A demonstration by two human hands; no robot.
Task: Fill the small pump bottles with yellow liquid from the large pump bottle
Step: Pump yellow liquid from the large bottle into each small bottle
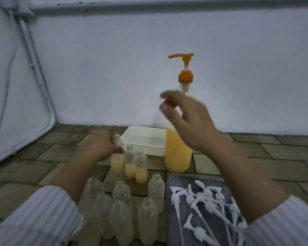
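At the far left, a striped sleeve (pixel 37 217) covers the left forearm, which reaches forward over a tiled floor (pixel 57 150). The left hand (pixel 100 148) has its fingers curled around the upper part of a small bottle (pixel 117 160), gripping it below the open neck; yellow liquid fills the bottom of this bottle. Touching the right side of that hand's bottle stand two more partly filled small bottles (pixel 135 166), side by side, each with yellow liquid in its lower part and no pump on top. Nearer the person than the left hand, between the two forearms, stands a cluster of empty clear bottles (pixel 124 210), all upright and uncapped. Beyond the left hand sits a white plastic tub (pixel 144 144), near the wall.

Right of the tub, directly behind and below the right hand, stands the large pump bottle (pixel 178 153), upright, with yellow liquid in its lower part and an orange pump head (pixel 184 59) whose spout points left. The right hand (pixel 187 118) is raised in front of this bottle's clear upper body, fingers loosely bent and blurred; it is hard to tell whether they touch the bottle, and they seem to hold nothing. Below the right forearm lies a dark tray (pixel 174 183) holding a loose heap of white pump tops (pixel 206 199) with long dip tubes.
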